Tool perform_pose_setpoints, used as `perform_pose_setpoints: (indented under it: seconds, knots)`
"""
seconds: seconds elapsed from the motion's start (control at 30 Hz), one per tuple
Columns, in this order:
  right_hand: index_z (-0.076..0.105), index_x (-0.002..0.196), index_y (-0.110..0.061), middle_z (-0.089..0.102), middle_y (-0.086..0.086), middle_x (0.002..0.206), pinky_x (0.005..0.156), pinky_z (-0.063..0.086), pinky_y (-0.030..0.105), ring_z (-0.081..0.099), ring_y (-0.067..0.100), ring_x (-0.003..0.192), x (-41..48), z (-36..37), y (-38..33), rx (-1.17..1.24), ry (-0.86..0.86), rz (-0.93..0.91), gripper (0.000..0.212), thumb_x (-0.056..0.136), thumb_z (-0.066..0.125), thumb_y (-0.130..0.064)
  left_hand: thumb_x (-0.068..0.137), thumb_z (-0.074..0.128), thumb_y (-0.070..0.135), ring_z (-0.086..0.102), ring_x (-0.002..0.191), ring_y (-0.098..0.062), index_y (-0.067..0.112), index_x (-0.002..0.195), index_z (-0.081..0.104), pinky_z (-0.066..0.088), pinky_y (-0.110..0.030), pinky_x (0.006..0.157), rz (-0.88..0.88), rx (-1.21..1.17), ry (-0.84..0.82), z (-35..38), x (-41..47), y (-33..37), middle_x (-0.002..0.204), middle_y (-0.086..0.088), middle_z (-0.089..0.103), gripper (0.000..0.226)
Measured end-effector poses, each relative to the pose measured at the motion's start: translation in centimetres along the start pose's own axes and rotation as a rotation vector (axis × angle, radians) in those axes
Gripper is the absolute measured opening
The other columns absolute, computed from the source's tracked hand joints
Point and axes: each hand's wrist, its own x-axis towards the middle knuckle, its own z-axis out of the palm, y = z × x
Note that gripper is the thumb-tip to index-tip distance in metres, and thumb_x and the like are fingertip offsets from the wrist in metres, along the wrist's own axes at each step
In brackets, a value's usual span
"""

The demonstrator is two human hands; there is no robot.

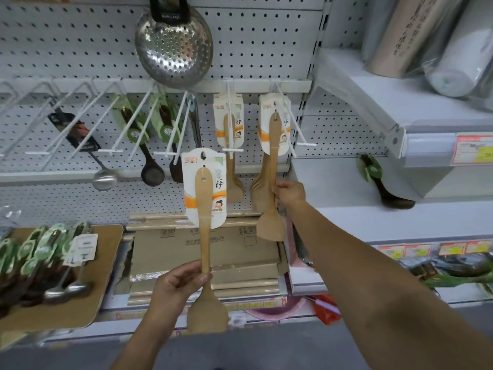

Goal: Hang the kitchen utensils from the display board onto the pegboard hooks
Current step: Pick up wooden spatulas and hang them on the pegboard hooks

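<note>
The wooden spatula (273,161), upright, is being gripped mid-handle by the right hand (289,194), with the hook (288,124) at twelve o'clock. A carded spatula (204,204) is being gripped by the left hand (178,284).

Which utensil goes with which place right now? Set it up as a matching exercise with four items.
Utensils
1. carded light wooden spatula
2. second light wooden spatula
3. round perforated steel skimmer
4. dark wooden ladle with green tag

Places
A. lying on the grey shelf
B. gripped by the left hand
C. hanging high on the white pegboard
D. gripped by the right hand

Pairs: 1-B, 2-D, 3-C, 4-A
</note>
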Motion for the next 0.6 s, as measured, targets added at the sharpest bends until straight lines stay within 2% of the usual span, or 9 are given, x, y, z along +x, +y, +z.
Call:
perform_pose_setpoints:
  seconds: [0.07,0.13,0.2,0.27,0.33,0.4,0.47,0.53,0.6]
  knots:
    - [0.073,0.102,-0.011,0.071,0.007,0.110,0.094,0.057,0.040,0.069,0.025,0.099,0.4,-0.3,0.6,0.010,-0.010,0.016,0.015,0.089,0.070,-0.004,0.073,0.073,0.002,0.072,0.098,-0.029,0.006,0.107,0.073,0.059,-0.029,0.086,-0.005,0.008,-0.014,-0.1,0.1,0.0,0.100,-0.013,0.076,0.034]
    - [0.074,0.096,-0.016,0.071,0.006,0.112,0.097,0.056,0.040,0.068,0.023,0.103,0.5,-0.8,1.1,0.027,0.002,0.039,0.014,0.088,0.070,-0.005,0.075,0.073,0.000,0.072,0.098,-0.028,0.007,0.106,0.074,0.057,-0.031,0.086,-0.017,0.020,-0.028,0.0,0.2,0.0,0.099,-0.013,0.076,0.032]
    - [0.071,0.111,-0.005,0.067,0.003,0.115,0.101,0.051,0.031,0.064,0.020,0.105,0.0,-1.4,1.1,0.045,0.019,0.051,0.022,0.090,0.066,-0.002,0.077,0.071,-0.004,0.072,0.097,-0.029,0.006,0.105,0.074,0.057,-0.030,0.085,-0.029,0.024,-0.036,0.1,0.4,-0.1,0.098,-0.014,0.076,0.029]
    - [0.068,0.119,-0.001,0.068,0.009,0.119,0.096,0.052,0.027,0.065,0.021,0.104,-0.8,-1.7,1.1,0.058,0.011,0.023,0.028,0.092,0.062,0.002,0.078,0.071,-0.007,0.072,0.095,-0.029,0.004,0.104,0.074,0.058,-0.028,0.082,-0.024,0.031,-0.045,0.1,0.5,-0.2,0.097,-0.015,0.076,0.029]
    - [0.068,0.118,-0.002,0.070,0.016,0.117,0.088,0.056,0.026,0.071,0.021,0.099,-2.3,-1.9,0.6,0.088,-0.036,0.010,0.029,0.091,0.062,0.005,0.078,0.070,-0.009,0.072,0.094,-0.029,0.003,0.104,0.074,0.059,-0.027,0.080,-0.019,0.027,-0.060,0.3,0.6,-0.5,0.096,-0.017,0.075,0.029]
    - [0.065,0.117,0.005,0.072,0.019,0.105,0.077,0.060,0.025,0.075,0.021,0.086,-4.7,-1.5,-0.5,0.271,-0.111,0.045,0.026,0.092,0.059,0.009,0.077,0.069,-0.011,0.071,0.091,-0.030,0.001,0.104,0.073,0.059,-0.026,0.077,-0.028,0.014,-0.071,0.7,0.4,-0.7,0.095,-0.019,0.075,0.029]
    - [0.064,0.114,0.008,0.073,0.023,0.102,0.078,0.061,0.030,0.076,0.026,0.088,-7.8,-0.9,-2.2,0.429,-0.176,0.000,0.024,0.093,0.053,0.012,0.077,0.069,-0.012,0.071,0.090,-0.031,-0.001,0.104,0.072,0.059,-0.026,0.075,-0.041,0.002,-0.087,1.2,0.1,-0.9,0.095,-0.021,0.074,0.029]
    - [0.067,0.109,0.001,0.074,0.020,0.103,0.082,0.060,0.035,0.074,0.029,0.093,-11.3,-0.3,-3.5,0.495,-0.229,-0.081,0.022,0.096,0.051,0.007,0.074,0.076,-0.004,0.071,0.088,-0.031,-0.001,0.103,0.073,0.059,-0.028,0.076,-0.043,-0.020,-0.104,1.8,-0.2,-1.1,0.094,-0.022,0.074,0.029]
    - [0.069,0.106,-0.004,0.075,0.016,0.101,0.074,0.058,0.036,0.072,0.029,0.091,-14.3,0.0,-4.1,0.538,-0.273,-0.070,0.019,0.099,0.052,-0.005,0.065,0.088,0.011,0.071,0.087,-0.030,0.003,0.099,0.076,0.060,-0.032,0.079,-0.042,-0.033,-0.119,2.2,-0.5,-1.2,0.094,-0.021,0.074,0.037]
